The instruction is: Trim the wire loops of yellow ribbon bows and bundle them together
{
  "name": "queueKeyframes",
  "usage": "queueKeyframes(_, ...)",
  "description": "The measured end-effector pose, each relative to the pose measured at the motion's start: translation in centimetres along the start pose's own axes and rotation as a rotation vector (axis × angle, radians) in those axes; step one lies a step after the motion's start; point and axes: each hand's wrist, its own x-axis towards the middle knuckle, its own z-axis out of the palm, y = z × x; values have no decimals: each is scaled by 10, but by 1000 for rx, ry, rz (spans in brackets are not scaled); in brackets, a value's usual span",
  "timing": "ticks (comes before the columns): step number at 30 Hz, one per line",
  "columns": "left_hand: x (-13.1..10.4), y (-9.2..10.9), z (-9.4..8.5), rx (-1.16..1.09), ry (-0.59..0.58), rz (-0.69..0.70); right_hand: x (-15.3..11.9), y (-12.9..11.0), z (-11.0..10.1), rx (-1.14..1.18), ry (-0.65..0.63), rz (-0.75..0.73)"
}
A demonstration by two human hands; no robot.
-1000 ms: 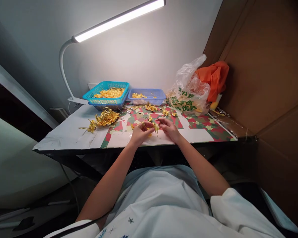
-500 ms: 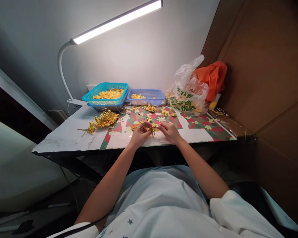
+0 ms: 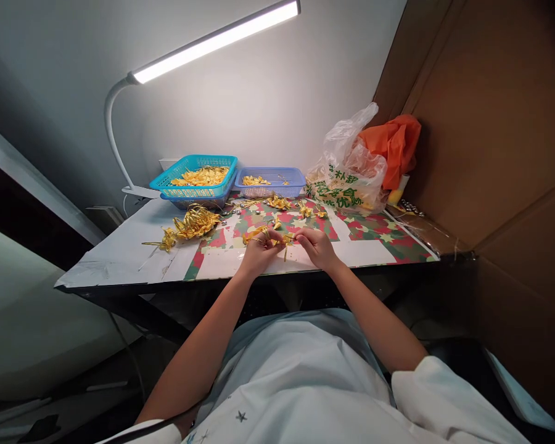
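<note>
My left hand is closed on a gold ribbon flower piece, whose petals and loops show past the fingers. My right hand pinches the thin gold end of the same piece, just right of the left fingertips. A gold strip hangs down between the two hands. Just beyond them lies a small gold flower on the patterned table cover. To the left rests a larger gold ribbon flower, with a smaller gold flower on a stem beside it.
A turquoise basket of gold pieces is stacked on a blue one at the back left. Beside it stands a lilac basket. A plastic bag and orange cloth lie back right. A lamp hangs overhead.
The gold loop between my hands now hangs as a straighter strip. Both hands stay nearly in place, and the view has shifted slightly.
</note>
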Motion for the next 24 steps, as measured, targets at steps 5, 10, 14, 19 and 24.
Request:
queueKeyframes(5,-1,-1,0,16,-1,-10,-4,-4,1,-81,-4,-46)
queueKeyframes(10,1,-2,-1,-6,-7,-14,-4,-3,3,-160,20,-37)
queueKeyframes(14,1,-3,-1,-33,-13,-22,-6,-4,3,-194,44,-25)
queueKeyframes(19,1,-2,0,-64,-8,-33,-8,-5,3,-158,55,-9)
queueKeyframes(24,2,-3,1,-92,-8,-57,-7,-3,1,-30,95,43)
